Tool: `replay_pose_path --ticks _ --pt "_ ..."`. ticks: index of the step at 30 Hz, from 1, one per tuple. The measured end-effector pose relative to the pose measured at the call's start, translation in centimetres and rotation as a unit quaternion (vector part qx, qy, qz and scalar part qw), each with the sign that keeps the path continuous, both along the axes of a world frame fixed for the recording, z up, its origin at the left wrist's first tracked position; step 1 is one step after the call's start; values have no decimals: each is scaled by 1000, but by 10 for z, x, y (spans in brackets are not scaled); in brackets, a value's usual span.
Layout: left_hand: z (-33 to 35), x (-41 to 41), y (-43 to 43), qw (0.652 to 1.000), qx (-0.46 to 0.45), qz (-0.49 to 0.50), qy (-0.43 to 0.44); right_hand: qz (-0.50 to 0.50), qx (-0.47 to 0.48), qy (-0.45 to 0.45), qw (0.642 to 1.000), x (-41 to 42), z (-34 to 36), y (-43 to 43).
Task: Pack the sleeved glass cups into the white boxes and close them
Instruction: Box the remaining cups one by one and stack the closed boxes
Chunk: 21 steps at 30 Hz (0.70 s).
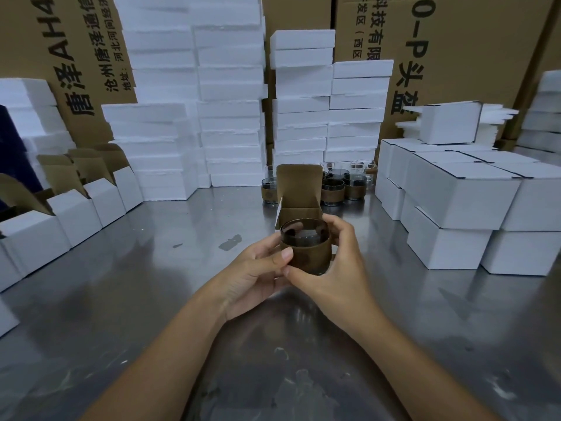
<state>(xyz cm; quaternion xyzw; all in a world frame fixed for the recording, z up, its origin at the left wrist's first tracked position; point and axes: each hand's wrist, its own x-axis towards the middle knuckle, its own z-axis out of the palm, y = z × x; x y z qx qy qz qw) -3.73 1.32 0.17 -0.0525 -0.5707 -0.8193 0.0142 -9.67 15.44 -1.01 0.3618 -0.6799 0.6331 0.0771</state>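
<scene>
Your cup [305, 250] is a short, rounded tumbler of dark smoky glass, its lower body wrapped in a matte brown sleeve with the bare glass rim showing above it. Just behind it stands the open box [299, 208], white card outside and plain brown inside, with its rounded lid flap standing upright at the back. I cannot tell what, if anything, is in it, because the cup hides the opening. The counter [151, 284] is brushed steel, shiny and scuffed with pale smears.

More sleeved cups [334, 186] cluster on the counter beyond the box, upright and close together. To your right sit closed boxes [461, 192], stacked in two layers with flat tops. To your left runs a row of open boxes [76, 205] with their brown flaps up. Rough-edged white foam blocks [230, 117] rise in tall stacks at the back, against brown printed cartons [470, 41].

Both of your hands hold the cup upright above the counter. Your left hand [255, 275] has a closed grip: the thumb presses on the front of the sleeve and the fingers curl round the cup's left side. Your right hand [337, 265] wraps the right side, fingers curled over near the rim and the thumb low on the sleeve, its tip meeting your left thumb.
</scene>
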Motion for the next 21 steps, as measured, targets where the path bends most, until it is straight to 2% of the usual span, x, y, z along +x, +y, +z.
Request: replay_pose_path --ticks 3,12,21 --pt "2 0 1 1000 0 3 6 -3 30 19 999 0 0 0" --pt "-1 -2 -2 998 -3 -28 55 -10 32 61 998 -2 -1 0" --pt "0 -1 -1 999 -4 -12 47 -11 25 72 997 -3 -3 -1"
